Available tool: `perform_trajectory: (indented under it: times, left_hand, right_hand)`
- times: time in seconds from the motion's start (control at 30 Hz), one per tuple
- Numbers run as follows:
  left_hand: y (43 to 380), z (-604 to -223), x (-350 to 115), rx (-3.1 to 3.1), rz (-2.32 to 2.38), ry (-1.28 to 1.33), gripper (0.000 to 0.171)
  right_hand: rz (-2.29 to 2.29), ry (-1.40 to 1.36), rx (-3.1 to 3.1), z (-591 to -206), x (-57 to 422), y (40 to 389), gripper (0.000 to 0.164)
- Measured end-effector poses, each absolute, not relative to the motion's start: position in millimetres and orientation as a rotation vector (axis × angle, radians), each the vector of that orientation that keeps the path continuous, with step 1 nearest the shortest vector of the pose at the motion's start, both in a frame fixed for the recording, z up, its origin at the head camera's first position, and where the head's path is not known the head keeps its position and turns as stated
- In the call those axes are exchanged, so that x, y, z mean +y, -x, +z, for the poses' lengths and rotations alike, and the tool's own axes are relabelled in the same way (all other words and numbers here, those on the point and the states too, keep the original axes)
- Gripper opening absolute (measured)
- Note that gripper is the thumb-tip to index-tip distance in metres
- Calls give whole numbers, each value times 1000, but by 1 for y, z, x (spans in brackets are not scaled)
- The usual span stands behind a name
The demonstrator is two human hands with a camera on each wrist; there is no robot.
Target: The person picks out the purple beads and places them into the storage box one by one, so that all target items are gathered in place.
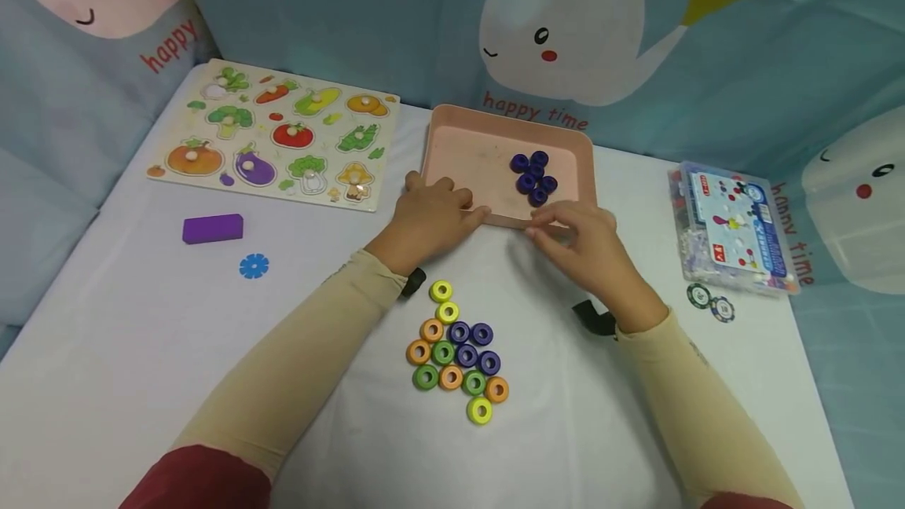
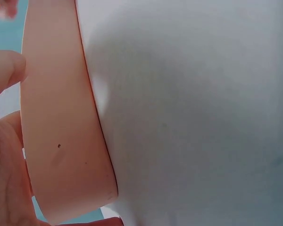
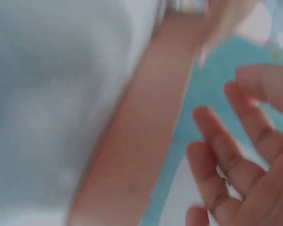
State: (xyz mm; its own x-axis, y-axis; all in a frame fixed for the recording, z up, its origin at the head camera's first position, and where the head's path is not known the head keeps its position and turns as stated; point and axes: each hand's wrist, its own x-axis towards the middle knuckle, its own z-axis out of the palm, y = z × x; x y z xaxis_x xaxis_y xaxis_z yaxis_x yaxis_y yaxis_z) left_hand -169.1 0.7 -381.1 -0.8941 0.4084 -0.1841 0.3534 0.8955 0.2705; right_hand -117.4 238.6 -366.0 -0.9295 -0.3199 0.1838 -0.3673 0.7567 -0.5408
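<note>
A shallow peach tray [image 1: 470, 159] lies at the back of the white table, with several dark purple rings [image 1: 526, 183] clustered in its right half. My left hand [image 1: 433, 222] holds the tray's near left corner, thumb along the front rim. The left wrist view shows its thumb and fingers around the tray wall [image 2: 66, 122]. By the front rim's right part is my right hand [image 1: 590, 246], thumb and forefinger close together. In the right wrist view its fingers [image 3: 217, 141] are loosely bent beside the wall, with nothing between them.
Several yellow, orange, green and purple rings [image 1: 451, 377] lie together in front of the tray. Left are a vegetable puzzle board [image 1: 265, 140], a purple block [image 1: 213, 228] and a blue flower-shaped piece [image 1: 254, 265]. Right are a clear plastic box [image 1: 735, 226] and two round chips [image 1: 710, 302].
</note>
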Motion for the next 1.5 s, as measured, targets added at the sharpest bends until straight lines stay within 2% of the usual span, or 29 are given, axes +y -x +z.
perform_trajectory:
  times: [0.13, 0.27, 0.4, 0.6, 0.77, 0.93, 1.1, 1.5]
  left_hand:
    - [169, -380, 0, 2824, 333, -571, 60]
    - [169, -379, -1, 2828, 366, -559, 58]
    - [168, -380, -2, 2835, 376, -568, 57]
    - [169, -381, 0, 2826, 367, -588, 57]
    - [168, -378, 1, 2822, 357, -586, 58]
    - [167, -379, 1, 2824, 369, -574, 58]
    - [167, -386, 0, 2841, 407, -595, 58]
    - [166, -384, -1, 2848, 425, -591, 58]
  right_hand:
    - [985, -966, -2863, -374, 227, 83, 10]
    - [1086, -1234, -2927, -381, 219, 61, 14]
    - [1090, -1358, -2955, -391, 214, 53, 14]
    - [1002, -1398, -2920, -393, 215, 55, 11]
    - [955, -1220, -2887, -373, 223, 70, 12]
    - [869, -725, -2895, -356, 246, 107, 12]
    - [771, -264, -3032, -361, 261, 138, 15]
    - [819, -100, -3129, -380, 259, 172, 16]
